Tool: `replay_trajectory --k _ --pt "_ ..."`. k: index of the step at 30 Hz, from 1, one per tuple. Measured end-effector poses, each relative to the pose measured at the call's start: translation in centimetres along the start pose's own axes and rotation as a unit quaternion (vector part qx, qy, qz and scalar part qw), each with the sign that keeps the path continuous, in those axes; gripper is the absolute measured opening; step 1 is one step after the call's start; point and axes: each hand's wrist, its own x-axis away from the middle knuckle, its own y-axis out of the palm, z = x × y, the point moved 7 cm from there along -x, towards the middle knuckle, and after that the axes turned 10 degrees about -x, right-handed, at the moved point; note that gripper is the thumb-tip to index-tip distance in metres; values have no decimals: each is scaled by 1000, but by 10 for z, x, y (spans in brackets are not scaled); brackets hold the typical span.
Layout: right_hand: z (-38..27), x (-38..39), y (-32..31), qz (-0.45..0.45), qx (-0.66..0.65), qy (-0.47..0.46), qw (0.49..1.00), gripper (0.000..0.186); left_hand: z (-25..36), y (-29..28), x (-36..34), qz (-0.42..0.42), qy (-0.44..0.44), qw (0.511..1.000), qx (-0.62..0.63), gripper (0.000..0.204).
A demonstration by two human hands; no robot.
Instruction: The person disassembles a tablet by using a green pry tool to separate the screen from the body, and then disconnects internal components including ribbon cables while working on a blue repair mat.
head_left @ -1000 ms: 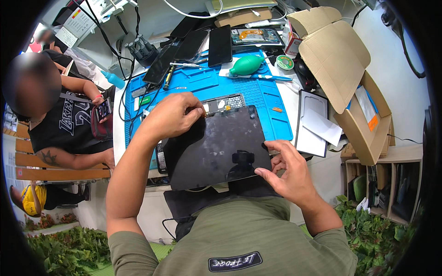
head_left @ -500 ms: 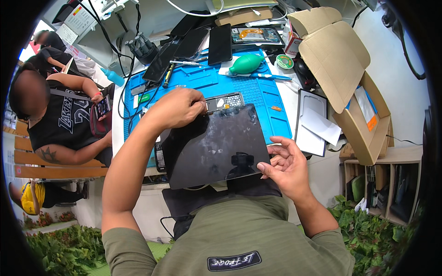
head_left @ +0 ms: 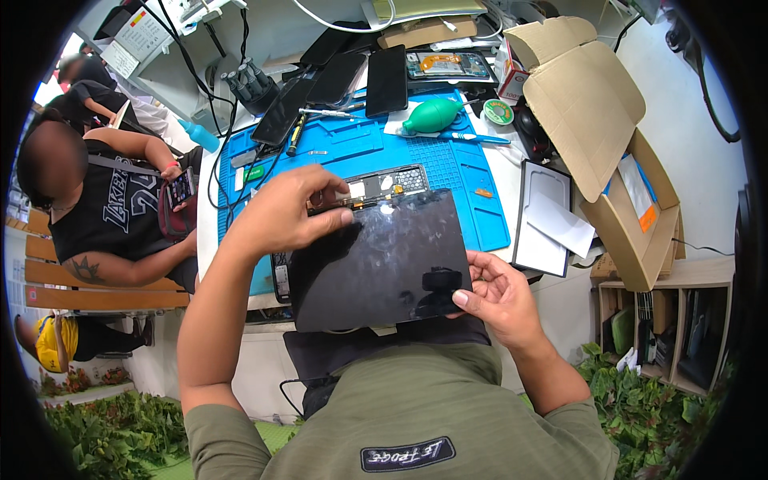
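Note:
A dark, glossy, smudged tablet screen (head_left: 376, 260) is tilted up at the near side of an opened tablet body (head_left: 388, 184), whose metal frame and inner parts show past the screen's far edge. My right hand (head_left: 504, 300) pinches the screen's near right corner between thumb and fingers. Over the far left edge is my left hand (head_left: 292, 208). Its thumb points along the screen's edge and its curled fingers stand apart from the thumb, above the tablet's inside. Nothing plainly shows between them. The screen hides much of the body.
A blue repair mat (head_left: 472, 180) lies under the work. Beyond are a green air blower (head_left: 433, 116), a screwdriver (head_left: 296, 136), a black phone (head_left: 386, 80) and an opened phone (head_left: 450, 66). An open cardboard box (head_left: 588, 104) stands right. A seated person (head_left: 120, 200) holds a phone at left.
My left hand has shifted slightly left, and its thumb and fingers have spread apart. My right hand has closed more firmly on the screen's corner. The screen's angle has changed slightly.

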Motion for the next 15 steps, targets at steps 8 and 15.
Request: replay_trajectory --k 8,15 --pt "21 22 1 -29 -69 18 997 59 26 2 55 68 60 993 -81 74" --pt "19 32 15 -28 -123 25 992 63 67 16 94 37 115 988 -96 112"
